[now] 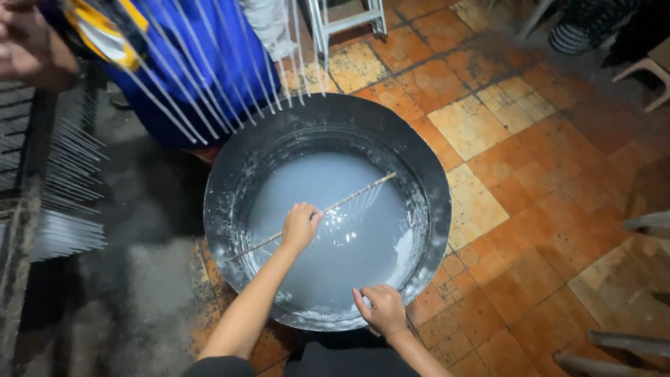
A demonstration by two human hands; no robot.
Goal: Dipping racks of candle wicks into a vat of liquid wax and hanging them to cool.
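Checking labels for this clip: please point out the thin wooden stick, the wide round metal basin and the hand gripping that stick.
thin wooden stick (pixel 363 190), head view, bare shaft
wide round metal basin (pixel 426 167), head view, right inner wall
left hand (pixel 300 227), head view, knuckles

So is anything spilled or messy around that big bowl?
Yes. Pale grey splashes streak the inner wall of the big round metal basin, and the orange tiled floor beside it looks dusted grey. The milky grey liquid itself stays inside.

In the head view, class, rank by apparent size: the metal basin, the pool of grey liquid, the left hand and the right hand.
1. metal basin
2. grey liquid, lying within the basin
3. left hand and right hand: they look alike, so unranked
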